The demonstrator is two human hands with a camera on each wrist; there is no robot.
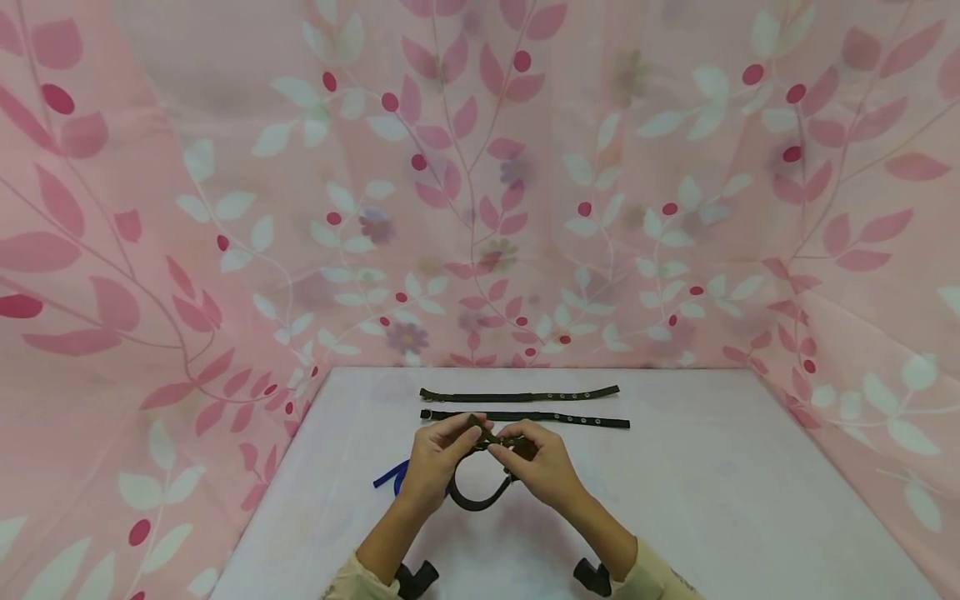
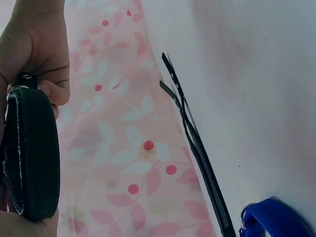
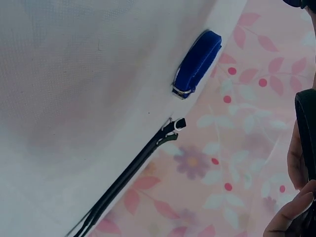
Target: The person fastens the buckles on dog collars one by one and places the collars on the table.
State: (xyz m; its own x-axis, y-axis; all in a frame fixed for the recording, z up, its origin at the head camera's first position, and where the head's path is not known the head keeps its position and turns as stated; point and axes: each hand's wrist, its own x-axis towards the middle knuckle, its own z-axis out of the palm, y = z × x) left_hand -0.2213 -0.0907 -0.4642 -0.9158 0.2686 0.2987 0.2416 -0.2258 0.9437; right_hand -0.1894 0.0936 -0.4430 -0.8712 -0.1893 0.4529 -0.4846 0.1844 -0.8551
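Note:
A dark green webbing collar (image 1: 476,506), bent into a ring, hangs between both hands above the table. My left hand (image 1: 433,458) pinches it at the upper left, thumb against fingers. From the right, my right hand (image 1: 551,468) pinches the strap close beside the left fingertips. The hands come almost together at the top of the ring, and the fingers hide much of the strap there. Its woven band (image 2: 42,158) shows edge-on in the left wrist view. In the right wrist view only a dark strip of the collar (image 3: 306,118) appears at the right edge.
Two more dark collars (image 1: 592,395) lie straight, side by side, toward the table's back edge, with eyelets at their right ends. A blue collar (image 3: 197,64) with a metal buckle lies looped on the white table (image 1: 750,500), partly behind the left hand in the head view. Floral cloth (image 1: 480,208) surrounds the table.

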